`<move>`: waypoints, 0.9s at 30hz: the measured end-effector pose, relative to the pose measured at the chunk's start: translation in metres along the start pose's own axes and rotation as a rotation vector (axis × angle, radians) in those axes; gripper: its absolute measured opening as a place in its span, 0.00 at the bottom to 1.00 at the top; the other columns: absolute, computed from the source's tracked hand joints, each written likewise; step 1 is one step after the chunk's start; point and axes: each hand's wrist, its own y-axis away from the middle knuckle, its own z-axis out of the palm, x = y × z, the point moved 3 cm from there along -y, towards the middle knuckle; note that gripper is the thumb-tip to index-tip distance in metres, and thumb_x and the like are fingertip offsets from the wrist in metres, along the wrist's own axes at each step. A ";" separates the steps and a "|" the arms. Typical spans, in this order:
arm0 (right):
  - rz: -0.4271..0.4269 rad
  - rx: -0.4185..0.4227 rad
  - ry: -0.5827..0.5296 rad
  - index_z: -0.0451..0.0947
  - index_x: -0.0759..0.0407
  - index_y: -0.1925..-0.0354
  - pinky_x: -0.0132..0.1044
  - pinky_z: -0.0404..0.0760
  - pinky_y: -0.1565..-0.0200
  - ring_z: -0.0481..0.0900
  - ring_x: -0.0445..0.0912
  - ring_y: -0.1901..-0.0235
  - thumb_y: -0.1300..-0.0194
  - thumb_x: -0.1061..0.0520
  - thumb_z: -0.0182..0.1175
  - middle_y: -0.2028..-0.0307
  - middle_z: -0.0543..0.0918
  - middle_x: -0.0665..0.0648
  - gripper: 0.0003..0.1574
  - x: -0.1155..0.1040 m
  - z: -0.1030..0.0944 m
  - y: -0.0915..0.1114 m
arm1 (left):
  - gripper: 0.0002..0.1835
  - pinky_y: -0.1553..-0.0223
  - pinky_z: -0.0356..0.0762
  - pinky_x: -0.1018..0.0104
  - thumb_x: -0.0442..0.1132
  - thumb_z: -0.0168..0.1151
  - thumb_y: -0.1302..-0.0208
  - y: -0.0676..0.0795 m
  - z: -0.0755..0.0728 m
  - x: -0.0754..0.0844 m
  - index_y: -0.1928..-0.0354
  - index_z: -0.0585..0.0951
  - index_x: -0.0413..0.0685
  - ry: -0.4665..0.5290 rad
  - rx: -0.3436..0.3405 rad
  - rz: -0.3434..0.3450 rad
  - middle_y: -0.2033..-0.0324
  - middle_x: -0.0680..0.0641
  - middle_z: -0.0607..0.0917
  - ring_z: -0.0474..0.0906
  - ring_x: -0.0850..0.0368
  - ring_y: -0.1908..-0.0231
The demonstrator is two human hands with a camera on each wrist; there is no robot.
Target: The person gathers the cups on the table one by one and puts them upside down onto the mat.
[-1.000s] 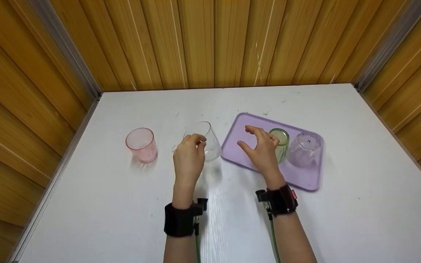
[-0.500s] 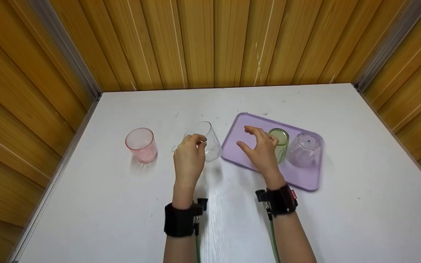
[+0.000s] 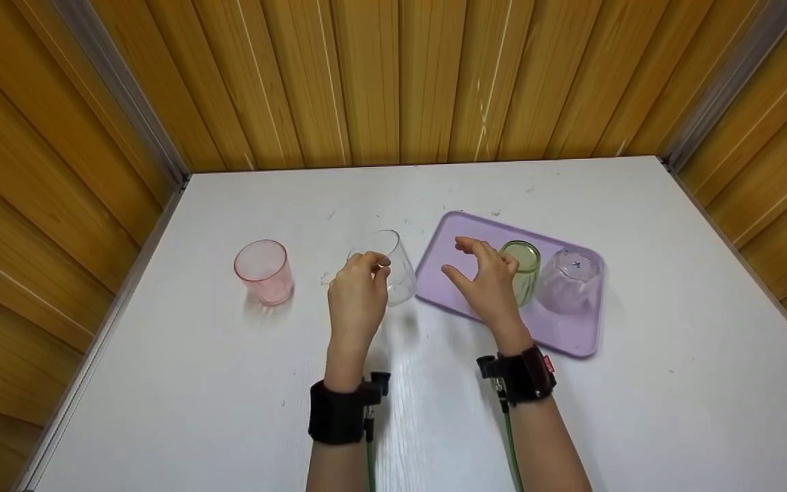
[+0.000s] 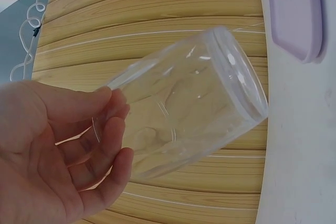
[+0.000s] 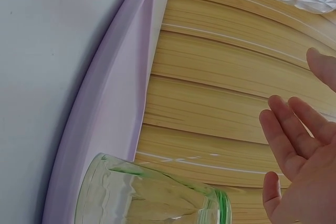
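A clear glass (image 3: 402,277) hangs tilted from my left hand (image 3: 358,294), its base toward the tray. Thumb and fingertips pinch the glass at its rim, as the left wrist view shows. My right hand (image 3: 491,283) hovers over the purple tray (image 3: 448,263) with thumb and fingers spread and nothing between them. Close beside it, a green glass (image 3: 529,263) stands on the tray with its thick base upward, partly hidden by the hand in the head view.
On the tray's right side a clear faceted glass (image 3: 571,283) stands upside down. A pink glass (image 3: 267,273) stands upright on the white table (image 3: 216,383) at the left. Wood-patterned panels (image 3: 393,82) enclose the table's back and sides.
My left hand has shifted slightly right with the clear glass, whose base now lies closer to the tray's left corner. My right hand has barely moved.
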 end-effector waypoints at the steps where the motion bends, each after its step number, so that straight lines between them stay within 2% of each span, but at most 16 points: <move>1: 0.001 -0.002 0.000 0.73 0.61 0.48 0.51 0.48 0.48 0.75 0.49 0.53 0.47 0.53 0.66 0.55 0.80 0.57 0.29 0.000 0.000 0.000 | 0.04 0.71 0.75 0.57 0.34 0.62 0.46 0.000 0.000 0.001 0.67 0.82 0.45 0.002 -0.001 0.003 0.71 0.48 0.83 0.80 0.52 0.72; 8: 0.020 -0.020 -0.017 0.72 0.60 0.47 0.51 0.47 0.47 0.75 0.48 0.52 0.46 0.52 0.65 0.55 0.81 0.55 0.29 0.001 0.001 0.000 | 0.04 0.72 0.75 0.60 0.34 0.62 0.45 0.001 0.004 0.007 0.67 0.82 0.45 -0.025 -0.026 0.032 0.72 0.48 0.82 0.80 0.53 0.73; 18: -0.007 0.002 -0.006 0.73 0.61 0.49 0.51 0.50 0.49 0.77 0.49 0.55 0.47 0.54 0.66 0.58 0.82 0.56 0.27 -0.001 0.003 0.000 | 0.03 0.71 0.75 0.60 0.35 0.63 0.46 0.004 0.011 0.016 0.68 0.82 0.46 -0.042 -0.063 0.066 0.74 0.49 0.82 0.80 0.53 0.73; 27: -0.009 -0.009 -0.001 0.73 0.60 0.49 0.52 0.49 0.48 0.77 0.50 0.55 0.48 0.54 0.66 0.58 0.82 0.56 0.28 0.000 0.004 0.000 | 0.03 0.70 0.76 0.59 0.35 0.63 0.46 0.003 0.009 0.017 0.68 0.82 0.46 -0.033 -0.055 0.074 0.74 0.48 0.82 0.80 0.53 0.72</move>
